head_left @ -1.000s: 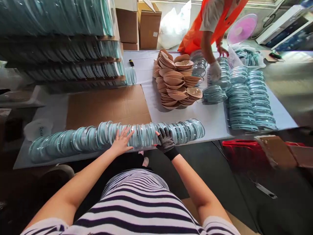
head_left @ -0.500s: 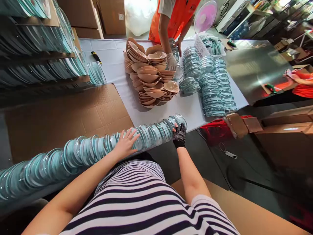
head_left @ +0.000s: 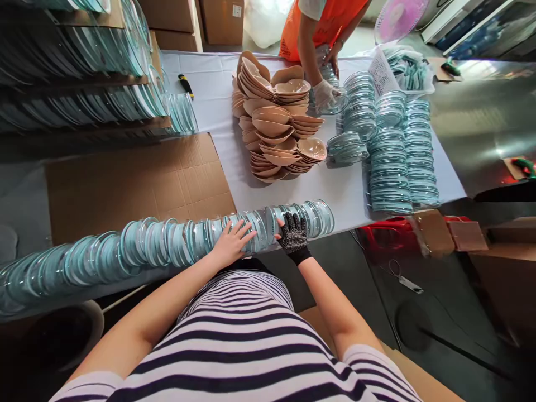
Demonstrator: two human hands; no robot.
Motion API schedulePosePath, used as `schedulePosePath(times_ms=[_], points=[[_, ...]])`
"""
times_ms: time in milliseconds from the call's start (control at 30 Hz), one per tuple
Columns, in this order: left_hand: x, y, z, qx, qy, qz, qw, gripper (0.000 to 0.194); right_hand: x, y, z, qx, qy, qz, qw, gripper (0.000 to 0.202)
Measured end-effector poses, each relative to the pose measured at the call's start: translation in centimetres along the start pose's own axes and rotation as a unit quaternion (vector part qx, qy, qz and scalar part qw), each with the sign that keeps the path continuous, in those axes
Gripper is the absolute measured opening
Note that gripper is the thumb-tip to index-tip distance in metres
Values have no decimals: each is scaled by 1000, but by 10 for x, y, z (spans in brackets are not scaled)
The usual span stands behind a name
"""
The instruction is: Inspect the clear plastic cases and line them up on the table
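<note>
A long row of round, clear, greenish-blue discs (head_left: 144, 245) stands on edge along the near side of the table. My bare left hand (head_left: 233, 243) lies on top of the row with its fingers spread. To its right, my right hand (head_left: 293, 234), in a black dotted glove with bare fingertips, rests over the row's right section (head_left: 320, 216). Its fingers are stretched across the discs, and the thumb is by a narrow gap between the two sections. The discs' undersides are hidden.
Beyond the row stand stacked tan cups (head_left: 272, 131) and columns of similar discs (head_left: 389, 167). A co-worker's gloved hand (head_left: 325, 96) touches discs at the far side. Also there: a white basket (head_left: 379, 70), cardboard (head_left: 180, 178), a yellow-black cutter (head_left: 185, 86) and loaded shelves (head_left: 104, 81).
My right hand has moved left from the row's right end onto the discs. A gap now shows between the row's sections. My left hand stays on the row. The view has shifted.
</note>
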State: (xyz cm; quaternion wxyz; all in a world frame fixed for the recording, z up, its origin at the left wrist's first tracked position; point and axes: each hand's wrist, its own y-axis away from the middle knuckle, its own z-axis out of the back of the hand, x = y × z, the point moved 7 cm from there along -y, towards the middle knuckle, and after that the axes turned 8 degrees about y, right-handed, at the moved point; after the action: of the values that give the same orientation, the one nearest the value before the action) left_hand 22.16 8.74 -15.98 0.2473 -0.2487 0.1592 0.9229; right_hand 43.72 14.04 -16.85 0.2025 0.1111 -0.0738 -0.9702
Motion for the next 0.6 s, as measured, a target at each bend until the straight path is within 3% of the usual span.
schedulePosePath(times_ms=[100, 200, 300, 367, 500, 600], points=[[2, 8, 6, -9, 13, 20, 1000, 81, 11, -6, 16, -42, -20, 24, 999, 67], [17, 25, 16, -59, 21, 93, 994, 79, 58, -9, 35, -67, -49, 144, 986, 72], [37, 42, 17, -82, 16, 181, 980, 90, 109, -14, 43, -39, -79, 263, 961, 78], [45, 48, 14, -69, 16, 203, 977, 96, 128, -21, 40, 3, -84, 294, 952, 80], [50, 53, 14, -54, 31, 195, 979, 102, 127, -35, 32, 52, -69, 263, 961, 80], [59, 65, 25, -90, 46, 214, 972, 103, 119, -34, 31, 55, -62, 255, 963, 79]])
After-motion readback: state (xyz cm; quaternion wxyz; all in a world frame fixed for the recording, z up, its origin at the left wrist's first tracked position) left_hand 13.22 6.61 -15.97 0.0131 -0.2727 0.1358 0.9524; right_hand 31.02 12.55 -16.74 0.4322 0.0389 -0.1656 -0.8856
